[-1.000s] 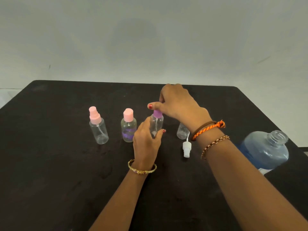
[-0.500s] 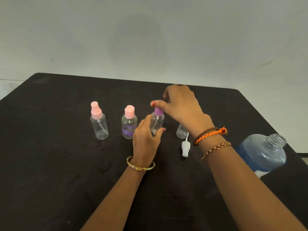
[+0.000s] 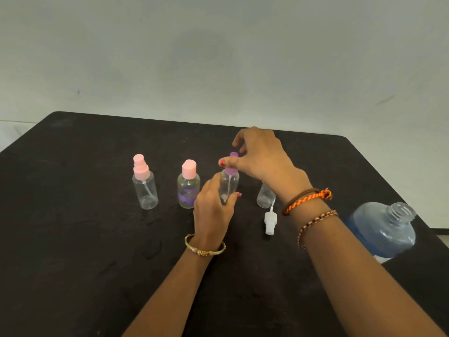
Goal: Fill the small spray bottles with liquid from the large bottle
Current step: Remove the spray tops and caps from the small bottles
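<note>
- Small clear plastic spray bottle with a purple pump top [image 3: 228,184]: stands upright at frame centre on the black tabletop [image 3: 85,263], third in a row of four small bottles; long axis vertical; it looks empty.
- Left hand [image 3: 212,210]: fingers and thumb curled round the lower body of this bottle from the near side, steadying it.
- Right hand [image 3: 260,156]: reaches in from the right, above the bottle; thumb and fingertips pinch the purple pump top [image 3: 232,164]. Whether the top is being unscrewed or tightened cannot be told.
- Key relation: the top sits directly above the gripped body, on the same vertical axis; the right hand is the one on it, so any lift should go straight up along that axis to draw out the dip tube seen inside.
- Clear spray bottle with a pink pump top [image 3: 145,184]: left of centre, upright, capped, untouched.
- Clear bottle with a pink flat cap and purple print [image 3: 188,186]: just left of the held bottle, upright, capped.
- Open clear small bottle [image 3: 264,197]: right of the held bottle, partly behind the right wrist, no top on.
- White spray pump [image 3: 270,218]: lies on the table just in front of that open bottle.
- Large clear bottle of blue liquid [image 3: 381,229]: right edge of frame, uncapped, well apart from both hands.
- Judgement: early stage; no small bottle shows blue liquid yet.
</note>
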